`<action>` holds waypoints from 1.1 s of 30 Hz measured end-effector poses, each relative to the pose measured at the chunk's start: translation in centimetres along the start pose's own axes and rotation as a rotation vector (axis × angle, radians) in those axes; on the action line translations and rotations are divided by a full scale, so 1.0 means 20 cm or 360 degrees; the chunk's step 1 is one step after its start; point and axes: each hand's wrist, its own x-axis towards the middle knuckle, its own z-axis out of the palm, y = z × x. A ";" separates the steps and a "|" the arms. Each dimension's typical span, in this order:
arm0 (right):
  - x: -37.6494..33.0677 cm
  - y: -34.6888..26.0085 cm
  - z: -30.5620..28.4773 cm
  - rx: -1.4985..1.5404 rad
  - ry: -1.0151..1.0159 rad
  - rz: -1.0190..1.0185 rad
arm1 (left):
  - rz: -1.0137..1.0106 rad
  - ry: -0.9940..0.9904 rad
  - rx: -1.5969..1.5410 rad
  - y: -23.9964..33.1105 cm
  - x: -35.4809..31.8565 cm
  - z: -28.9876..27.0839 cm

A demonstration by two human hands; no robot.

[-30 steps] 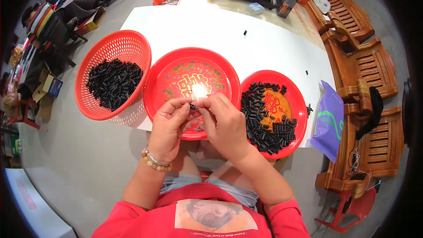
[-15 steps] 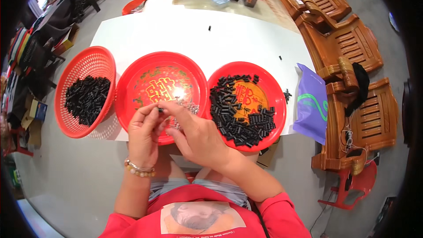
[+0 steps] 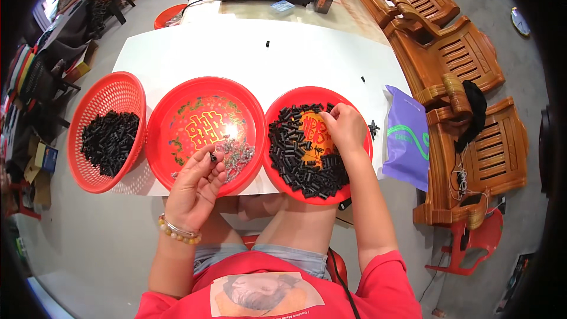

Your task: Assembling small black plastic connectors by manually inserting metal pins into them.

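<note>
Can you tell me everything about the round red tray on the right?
The round red tray on the right looks like shiny plastic, with a raised rim and a yellow-orange middle printed with red patterns. Small black tubes crowd its left and near sides, partly hiding the middle. It seems to lie flat on the white tabletop, close beside another red tray. The right hand reaches over its far right part; whether it touches the tray is unclear.

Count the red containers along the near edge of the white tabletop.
3: the perforated basket on the left, the middle tray, and the rightmost tray, under the right hand. None there appears hidden.
</note>
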 end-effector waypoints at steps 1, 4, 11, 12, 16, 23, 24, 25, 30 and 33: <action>0.02 -0.03 0.00 -0.0070 -0.0074 0.0079 | 0.0004 0.0015 0.0052 0.00 0.00 0.01; 0.06 -0.02 0.03 -0.0211 -0.0121 0.0185 | -0.0033 -0.0018 0.0048 -0.01 -0.01 0.02; 0.06 0.03 0.06 -0.0247 -0.0119 0.0202 | -0.0089 -0.0047 0.0008 -0.02 -0.01 0.01; 0.05 0.03 0.05 -0.0190 -0.0086 0.0198 | -0.0098 -0.0075 -0.0021 -0.02 -0.01 0.01; 0.03 0.12 0.05 -0.0093 0.0012 0.0032 | -0.0142 -0.0131 -0.0099 -0.03 -0.01 0.03; -0.18 -0.10 -0.14 0.1292 -0.0340 0.0044 | -0.0190 -0.0194 -0.0146 -0.05 -0.02 0.01; -0.25 -0.19 -0.21 0.1627 -0.0475 0.0139 | -0.0211 -0.0214 -0.0150 -0.05 -0.02 0.01; -0.32 -0.26 -0.25 0.1692 -0.0525 0.0039 | -0.0215 -0.0217 -0.0150 -0.06 -0.02 0.02; -0.53 -0.49 -0.26 0.1387 -0.0367 -0.0810 | -0.0287 -0.0237 -0.0094 -0.09 -0.05 0.10; -0.58 -0.53 -0.22 0.1233 -0.0218 -0.0975 | -0.0265 -0.0254 -0.0148 -0.10 -0.06 0.10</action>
